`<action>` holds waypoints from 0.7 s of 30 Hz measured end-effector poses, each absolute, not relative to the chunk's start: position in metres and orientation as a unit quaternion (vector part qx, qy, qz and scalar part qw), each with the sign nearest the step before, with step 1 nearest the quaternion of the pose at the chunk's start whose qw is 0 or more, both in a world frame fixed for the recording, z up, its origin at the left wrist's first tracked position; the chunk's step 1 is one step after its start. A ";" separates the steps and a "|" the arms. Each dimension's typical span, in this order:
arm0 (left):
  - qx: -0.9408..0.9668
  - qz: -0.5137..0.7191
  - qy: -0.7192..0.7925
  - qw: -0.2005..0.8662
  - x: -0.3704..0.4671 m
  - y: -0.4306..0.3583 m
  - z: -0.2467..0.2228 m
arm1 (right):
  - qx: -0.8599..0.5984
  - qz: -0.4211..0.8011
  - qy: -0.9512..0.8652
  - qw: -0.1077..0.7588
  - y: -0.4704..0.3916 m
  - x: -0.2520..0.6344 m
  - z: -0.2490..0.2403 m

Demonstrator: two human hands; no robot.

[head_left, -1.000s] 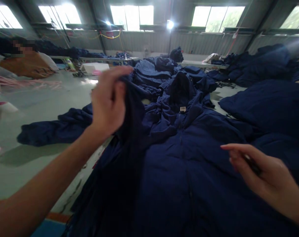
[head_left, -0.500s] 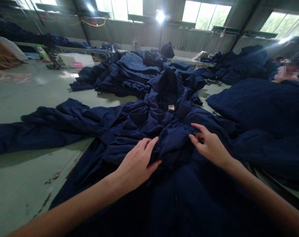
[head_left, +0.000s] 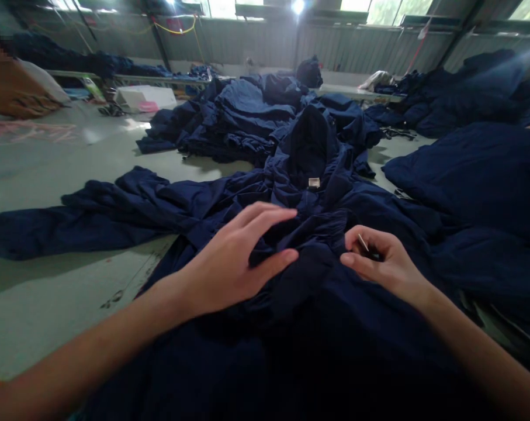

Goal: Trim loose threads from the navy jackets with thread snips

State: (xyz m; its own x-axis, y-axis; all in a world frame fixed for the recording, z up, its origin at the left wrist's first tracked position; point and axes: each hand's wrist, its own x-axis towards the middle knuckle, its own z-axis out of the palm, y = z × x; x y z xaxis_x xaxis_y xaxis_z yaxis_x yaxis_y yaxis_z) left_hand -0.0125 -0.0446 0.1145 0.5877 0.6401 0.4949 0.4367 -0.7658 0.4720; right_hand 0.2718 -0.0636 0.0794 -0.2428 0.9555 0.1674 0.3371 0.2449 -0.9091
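A dark navy hooded jacket (head_left: 229,199) lies spread on the table, its hood away from me and one sleeve stretched to the left. A small pale label (head_left: 314,183) shows at the neck. Over the gathered cloth at the jacket's middle, my left hand (head_left: 242,251) is open, thumb and fingers apart. I cannot tell if its fingertips touch the fabric. To its right, my right hand (head_left: 387,257) is closed around a small thin metal tool (head_left: 363,242). Only a narrow shiny part of that tool sticks out, so its kind is unclear.
Behind the hood rises a heap of navy garments (head_left: 247,111). A large navy pile (head_left: 475,175) stands at the right. On the pale green table (head_left: 111,140), a white box (head_left: 144,96) sits at the back left. A person in brown (head_left: 23,88) is at the far left.
My left hand has lifted a little and its thumb and fingers have spread wider. My right hand has shifted slightly right, and the metal tool shows more clearly. The view has tilted downward.
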 end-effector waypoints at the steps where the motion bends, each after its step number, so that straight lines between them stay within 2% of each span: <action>1: 0.876 0.372 0.267 0.149 -0.002 -0.037 0.121 | -0.449 0.413 -0.686 0.395 -0.068 0.270 0.084; 5: 0.886 0.326 0.100 0.314 0.033 -0.014 0.128 | -0.361 0.471 -0.682 0.428 -0.078 0.268 0.088; 9: 0.879 0.253 0.110 0.390 0.040 -0.013 0.113 | -0.357 0.465 -0.665 0.462 -0.080 0.273 0.080; 12: 0.880 0.225 0.167 0.384 0.037 -0.022 0.103 | -0.361 0.427 -0.677 0.479 -0.078 0.273 0.078; 15: 0.886 0.252 0.204 0.333 0.034 -0.031 0.095 | -0.371 0.408 -0.685 0.476 -0.077 0.268 0.077; 18: 0.881 0.316 0.188 0.297 0.031 -0.035 0.088 | -0.398 0.434 -0.671 0.450 -0.079 0.262 0.072; 21: 0.870 0.334 0.157 0.328 0.029 -0.038 0.084 | -0.423 0.405 -0.687 0.430 -0.083 0.258 0.067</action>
